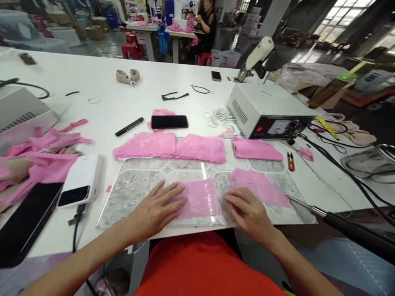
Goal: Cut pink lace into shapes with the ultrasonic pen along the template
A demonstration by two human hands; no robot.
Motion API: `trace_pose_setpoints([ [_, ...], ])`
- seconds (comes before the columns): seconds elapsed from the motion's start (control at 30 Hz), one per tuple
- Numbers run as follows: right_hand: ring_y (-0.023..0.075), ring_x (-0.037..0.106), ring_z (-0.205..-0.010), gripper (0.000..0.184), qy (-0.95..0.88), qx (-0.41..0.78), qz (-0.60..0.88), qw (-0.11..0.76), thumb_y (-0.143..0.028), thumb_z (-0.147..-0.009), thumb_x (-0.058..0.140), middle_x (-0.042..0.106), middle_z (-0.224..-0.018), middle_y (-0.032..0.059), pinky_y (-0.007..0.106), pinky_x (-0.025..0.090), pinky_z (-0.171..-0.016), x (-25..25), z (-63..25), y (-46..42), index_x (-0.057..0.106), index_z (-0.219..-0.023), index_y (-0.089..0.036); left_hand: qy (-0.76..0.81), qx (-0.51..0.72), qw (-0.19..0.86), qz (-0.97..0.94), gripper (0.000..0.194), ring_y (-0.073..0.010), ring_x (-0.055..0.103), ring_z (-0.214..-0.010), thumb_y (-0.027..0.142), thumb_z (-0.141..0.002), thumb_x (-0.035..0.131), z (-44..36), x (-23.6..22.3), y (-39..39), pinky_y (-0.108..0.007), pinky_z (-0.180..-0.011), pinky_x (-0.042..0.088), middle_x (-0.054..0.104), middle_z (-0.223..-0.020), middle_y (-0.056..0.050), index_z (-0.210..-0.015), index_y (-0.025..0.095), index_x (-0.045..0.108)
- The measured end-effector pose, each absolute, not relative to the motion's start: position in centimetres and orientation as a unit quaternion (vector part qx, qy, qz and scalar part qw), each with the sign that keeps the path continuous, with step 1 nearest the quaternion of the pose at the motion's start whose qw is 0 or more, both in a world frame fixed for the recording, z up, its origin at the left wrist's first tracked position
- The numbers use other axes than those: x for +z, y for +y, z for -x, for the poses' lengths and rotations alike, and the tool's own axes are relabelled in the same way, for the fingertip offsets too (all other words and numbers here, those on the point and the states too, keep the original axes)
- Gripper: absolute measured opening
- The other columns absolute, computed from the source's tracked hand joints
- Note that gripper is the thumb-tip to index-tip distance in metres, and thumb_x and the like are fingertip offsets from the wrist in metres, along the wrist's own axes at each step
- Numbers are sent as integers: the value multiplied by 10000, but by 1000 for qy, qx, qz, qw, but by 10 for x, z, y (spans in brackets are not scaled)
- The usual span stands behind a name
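Observation:
My left hand [162, 205] lies open, fingers spread, on the left edge of a thin pink lace piece [200, 199]. That piece is flat on a clear, marble-patterned sheet [132, 189] at the table's front. My right hand [248, 211] is just beyond the piece's right edge, its fingers curled together. Whatever they may hold is hidden. Another sheer pink piece [259, 187] lies beside that hand, at its upper right. A thin metal-tipped tool with a black handle [352, 230] points toward this piece from the right.
Pink lace stacks [148, 146] and a folded pink stack [256, 149] lie behind the sheet. A grey control box [268, 111] stands back right, orange snips [290, 161] nearer. At left are a power bank [82, 176] and pink scraps [46, 152]. A person [206, 24] sits beyond.

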State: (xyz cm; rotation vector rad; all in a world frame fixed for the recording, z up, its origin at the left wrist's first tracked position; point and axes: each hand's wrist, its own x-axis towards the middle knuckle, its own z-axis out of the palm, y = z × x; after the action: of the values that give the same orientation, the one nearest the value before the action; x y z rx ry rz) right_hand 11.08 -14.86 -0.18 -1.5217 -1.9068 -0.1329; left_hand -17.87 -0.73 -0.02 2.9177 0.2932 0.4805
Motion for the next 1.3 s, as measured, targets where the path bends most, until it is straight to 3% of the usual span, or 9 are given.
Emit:
trace_pose_setpoints([
  [0.2, 221, 706, -978, 219, -681, -101, 654, 314, -197, -929, 583, 741, -1040, 81, 389, 609, -846, -12, -158, -171, 710, -1100, -250, 23, 129, 91, -987, 322, -259, 481, -1425, 163, -1028, 473, 102, 8, 3, -517, -1218, 338, 571, -1470, -111, -1295, 209, 647],
  [0.3, 195, 717, -923, 192, -693, -80, 638, 326, -167, -920, 596, 751, -991, 61, 355, 616, -817, -14, -161, -184, 719, -1040, -253, -17, 105, 96, -990, 330, -279, 458, -1441, 240, -1028, 514, 56, 4, -2, -549, -1220, 312, 538, -1503, -109, -1342, 231, 617],
  [0.47, 172, 726, -862, 212, -697, -45, 606, 381, -114, -907, 591, 754, -944, 63, 298, 625, -742, -8, -163, -200, 697, -1045, -236, -78, 94, 118, -985, 279, -257, 549, -1357, 217, -1040, 479, 22, 3, -10, -545, -1228, 285, 648, -1371, -120, -1244, 190, 667],
  [0.6, 206, 737, -899, 243, -662, -94, 637, 384, -141, -895, 603, 762, -982, 69, 354, 626, -806, -11, -184, -208, 719, -1075, -256, -52, 83, 115, -989, 305, -294, 481, -1419, 258, -1038, 500, 8, 9, -2, -578, -1207, 297, 560, -1476, -127, -1304, 214, 642],
  [0.83, 215, 719, -973, 213, -616, -158, 692, 342, -180, -924, 601, 746, -1056, 63, 371, 606, -879, -27, -211, -222, 712, -1095, -243, -32, 68, 78, -994, 289, -302, 565, -1329, 266, -1037, 512, 25, 15, 5, -647, -1199, 255, 629, -1394, -113, -1288, 226, 650],
  [1.07, 215, 708, -997, 222, -613, -149, 697, 340, -160, -925, 590, 736, -1063, 58, 400, 586, -929, -32, -207, -225, 704, -1095, -245, -61, 42, 62, -995, 376, -318, 437, -1447, 359, -1027, 540, 36, 16, -6, -631, -1235, 173, 497, -1539, -92, -1391, 273, 578],
  [1.2, 209, 711, -961, 196, -631, -162, 682, 333, -173, -936, 582, 733, -1038, 67, 371, 603, -875, -25, -208, -216, 692, -1088, -229, -58, 44, 85, -994, 344, -293, 492, -1403, 376, -1043, 512, 38, 20, -7, -620, -1245, 138, 570, -1473, -84, -1350, 252, 608],
  [1.3, 197, 714, -960, 200, -630, -170, 669, 355, -192, -949, 560, 735, -1042, 70, 335, 614, -857, -18, -214, -206, 685, -1101, -229, -32, 49, 126, -990, 246, -258, 557, -1330, 300, -1047, 503, 26, 30, 3, -574, -1232, 220, 631, -1388, -90, -1193, 224, 686],
])
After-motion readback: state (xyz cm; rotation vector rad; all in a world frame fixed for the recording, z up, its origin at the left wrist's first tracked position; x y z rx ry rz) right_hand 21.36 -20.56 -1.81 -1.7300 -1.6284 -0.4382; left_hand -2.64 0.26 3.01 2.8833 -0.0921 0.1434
